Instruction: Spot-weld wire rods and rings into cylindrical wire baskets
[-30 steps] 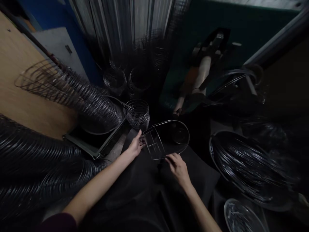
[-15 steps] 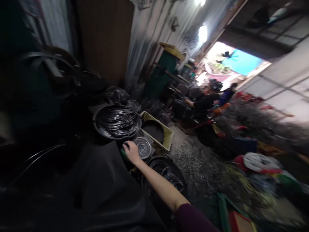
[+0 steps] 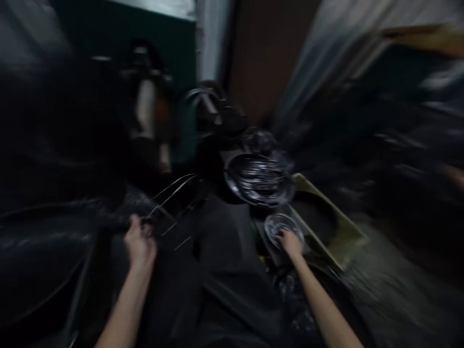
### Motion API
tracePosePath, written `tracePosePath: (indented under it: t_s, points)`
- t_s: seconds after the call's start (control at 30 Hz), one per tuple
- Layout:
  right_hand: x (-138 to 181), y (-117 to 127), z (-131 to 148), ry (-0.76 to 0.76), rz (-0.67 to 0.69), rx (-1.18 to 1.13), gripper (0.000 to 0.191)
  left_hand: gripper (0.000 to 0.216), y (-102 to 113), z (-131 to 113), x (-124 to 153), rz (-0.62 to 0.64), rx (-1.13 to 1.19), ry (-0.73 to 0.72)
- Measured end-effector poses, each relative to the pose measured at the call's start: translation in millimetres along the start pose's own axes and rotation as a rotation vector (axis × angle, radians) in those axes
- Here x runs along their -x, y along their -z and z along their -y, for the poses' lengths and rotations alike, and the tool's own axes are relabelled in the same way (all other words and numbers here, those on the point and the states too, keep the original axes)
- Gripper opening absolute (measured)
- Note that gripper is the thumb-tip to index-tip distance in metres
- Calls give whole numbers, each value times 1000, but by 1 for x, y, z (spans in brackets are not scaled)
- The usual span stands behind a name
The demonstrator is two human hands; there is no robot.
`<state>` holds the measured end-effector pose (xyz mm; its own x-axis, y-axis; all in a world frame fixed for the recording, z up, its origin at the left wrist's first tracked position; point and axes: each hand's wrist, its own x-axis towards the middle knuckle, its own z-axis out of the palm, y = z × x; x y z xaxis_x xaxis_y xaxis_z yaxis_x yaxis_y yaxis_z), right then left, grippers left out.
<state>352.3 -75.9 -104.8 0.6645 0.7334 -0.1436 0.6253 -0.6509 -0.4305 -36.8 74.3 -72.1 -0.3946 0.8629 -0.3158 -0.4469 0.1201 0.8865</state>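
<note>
My left hand (image 3: 140, 244) is closed, fingers curled, at the left of the black sheet (image 3: 221, 237) over my lap. Thin shiny strips (image 3: 174, 193) run up and right from beside its fingers; blur hides whether it grips them. My right hand (image 3: 290, 244) reaches into a small round metal bowl (image 3: 268, 232) of small shiny pieces. Its fingers are bunched together, and their tips are hidden among the pieces. Just behind the bowl, a wide basin (image 3: 232, 186) holds a bundle of glossy black strands (image 3: 259, 174).
A yellowish crate (image 3: 353, 241) with a dark round thing inside stands right of the bowl. Dark shiny coils (image 3: 300, 309) lie under my right forearm. A large black rounded shape (image 3: 36, 256) is at the left. Another person's hand (image 3: 455, 176) shows at the right edge.
My view has swung left, and the doorway is out of sight. My left hand has come into view. My right hand has moved from beside the small bowl into it.
</note>
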Motion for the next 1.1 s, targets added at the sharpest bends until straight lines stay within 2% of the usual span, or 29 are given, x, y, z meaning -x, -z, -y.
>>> tracePosePath:
  t_s: [0.07, 0.17, 0.27, 0.33, 0.37, 0.47, 0.53, 0.6, 0.63, 0.67, 0.73, 0.83, 0.9, 0.97, 1.03, 1.1]
  points:
    - [-12, -9, -8, -32, 70, 153, 16, 37, 18, -16, -6, -105, 43, -57]
    - [-21, -18, -9, -113, 47, 287, 37, 36, 22, -17, -15, -72, 40, -135]
    - [-18, -20, 11, -109, -72, 133, 41, 36, 23, -10, -20, -71, 47, -205]
    - [-14, -22, 37, -33, -88, -115, 40, 37, 26, -7, -22, -96, 54, -216]
    - [-12, -25, 55, 6, -43, -269, 42, 37, 28, -7, -24, -108, 52, -222]
    - [-1, -35, 119, 96, 223, -665, 54, 37, 34, -8, -28, -135, 24, -257]
    - [10, -40, 163, 136, 371, -775, 54, 36, 36, -10, -30, -157, 12, -287]
    - [20, -39, 195, 196, 426, -783, 49, 35, 39, -12, -32, -173, 15, -295]
    - [24, -37, 202, 232, 423, -760, 47, 35, 41, -12, -32, -178, 19, -290]
    - [26, -34, 203, 273, 391, -715, 45, 35, 43, -13, -33, -180, 22, -283]
    - [24, -26, 179, 365, 227, -550, 41, 36, 48, -13, -35, -168, 22, -286]
    - [11, -15, 99, 381, -75, -96, 39, 37, 55, -11, -37, -128, 15, -307]
    - [-2, -11, 44, 242, -94, 216, 40, 37, 58, -8, -38, -116, 9, -304]
    - [-11, -10, 14, 173, -25, 366, 39, 37, 60, -6, -38, -109, -12, -305]
    - [-9, -14, 25, 293, -38, 304, 39, 37, 59, -6, -37, -78, -39, -314]
    - [1, -18, 73, 551, -144, 112, 40, 37, 57, -7, -35, -29, -57, -334]
